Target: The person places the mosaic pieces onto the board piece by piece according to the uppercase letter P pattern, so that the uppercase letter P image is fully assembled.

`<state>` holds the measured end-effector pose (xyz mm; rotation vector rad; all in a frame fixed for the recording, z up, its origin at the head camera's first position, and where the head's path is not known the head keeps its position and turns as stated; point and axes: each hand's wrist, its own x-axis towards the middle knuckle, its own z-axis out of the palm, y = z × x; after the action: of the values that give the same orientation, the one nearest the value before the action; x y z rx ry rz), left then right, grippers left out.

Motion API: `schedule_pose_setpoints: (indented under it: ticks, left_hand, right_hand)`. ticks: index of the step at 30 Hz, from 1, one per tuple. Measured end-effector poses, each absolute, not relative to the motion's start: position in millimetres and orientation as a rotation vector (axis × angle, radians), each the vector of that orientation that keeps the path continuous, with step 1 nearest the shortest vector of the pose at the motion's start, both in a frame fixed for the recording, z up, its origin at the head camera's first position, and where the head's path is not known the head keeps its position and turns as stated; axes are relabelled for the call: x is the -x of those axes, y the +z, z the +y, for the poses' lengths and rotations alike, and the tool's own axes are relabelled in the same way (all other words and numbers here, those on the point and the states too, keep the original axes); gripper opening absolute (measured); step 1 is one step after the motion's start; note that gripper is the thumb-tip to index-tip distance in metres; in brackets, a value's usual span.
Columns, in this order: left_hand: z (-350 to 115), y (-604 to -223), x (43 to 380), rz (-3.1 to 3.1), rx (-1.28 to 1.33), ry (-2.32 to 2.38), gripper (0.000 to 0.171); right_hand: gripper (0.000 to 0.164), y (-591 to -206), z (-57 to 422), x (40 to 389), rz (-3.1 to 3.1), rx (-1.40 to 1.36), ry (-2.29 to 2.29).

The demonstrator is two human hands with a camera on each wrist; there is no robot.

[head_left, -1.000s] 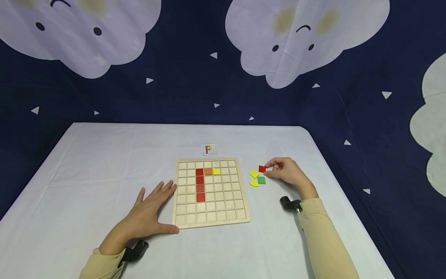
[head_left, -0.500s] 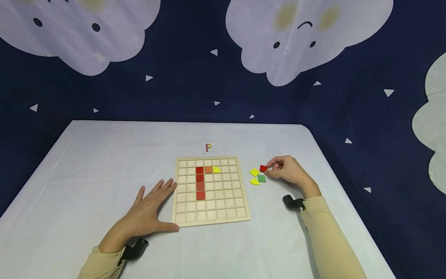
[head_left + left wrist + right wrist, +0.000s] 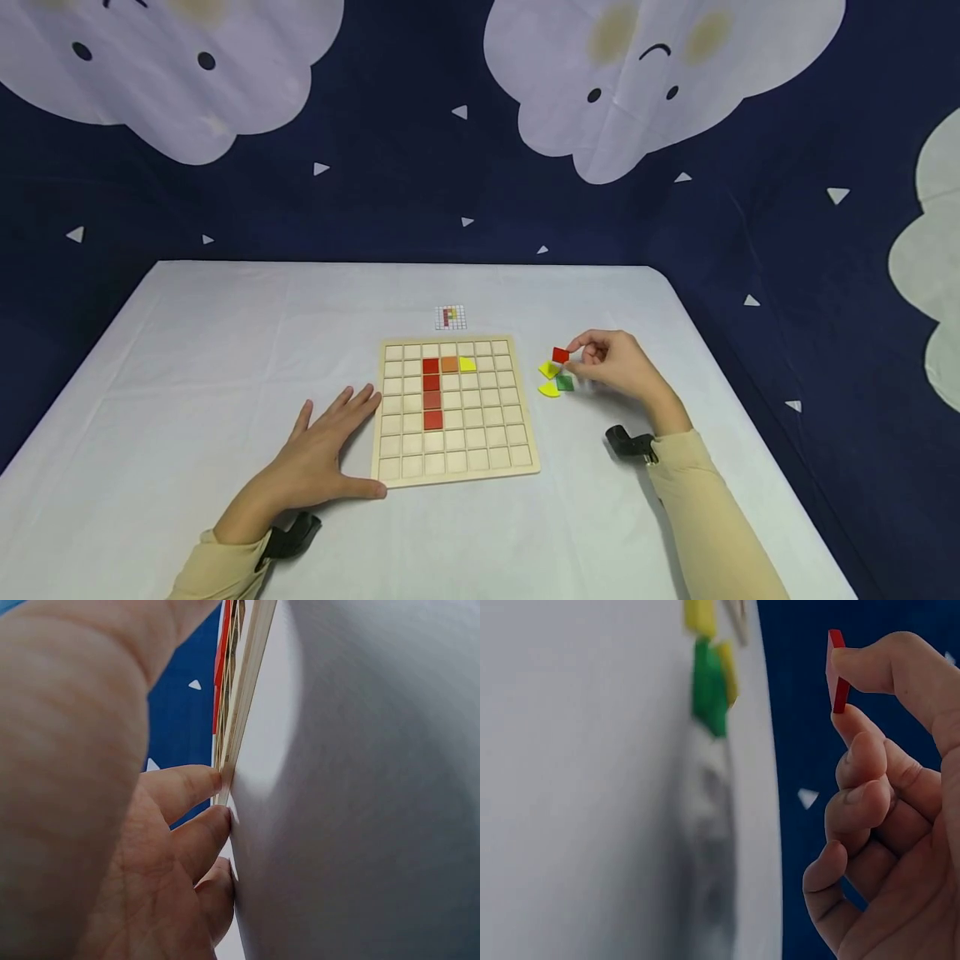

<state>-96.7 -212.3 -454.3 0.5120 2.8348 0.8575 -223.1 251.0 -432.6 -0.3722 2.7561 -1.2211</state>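
Observation:
My right hand (image 3: 617,364) pinches a red square tile (image 3: 560,355) between thumb and index fingertip; the right wrist view shows the tile (image 3: 836,672) raised off the white tabletop. Just below it lie a yellow square tile (image 3: 548,369), a green square tile (image 3: 566,383) and a yellow quarter-circle tile (image 3: 549,390). My left hand (image 3: 318,457) rests spread at the left side of the wooden grid board (image 3: 480,442), fingertips and thumb at its edge (image 3: 244,705). On the board, several red tiles (image 3: 432,400) form a column, with an orange tile (image 3: 449,364) and a yellow quarter-circle tile (image 3: 467,364) beside its top.
A small printed pattern card (image 3: 450,317) lies behind the board, showing coloured squares on a grid. A white cloth (image 3: 225,350) covers the table. Behind it hangs a dark blue curtain (image 3: 390,192) with clouds.
My right hand has lifted the red tile off the table and shifted slightly left, over the yellow square tile. My left hand stays at the board's edge.

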Motion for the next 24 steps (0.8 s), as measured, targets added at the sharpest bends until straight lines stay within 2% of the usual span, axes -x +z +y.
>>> schedule_pose_setpoints:
  ticks: [9,24]
  left_hand:
    - [-213.2,-455.2,96.8,2.835,-0.512,0.854,0.13]
    - [-212.0,-454.4,96.5,2.848,-0.517,0.839,0.13]
  right_hand:
    - [0.022,-416.3,217.6,209.7,2.68,0.478,-1.242]
    - [0.018,-413.6,159.7,190.5,2.585,0.784,-1.14]
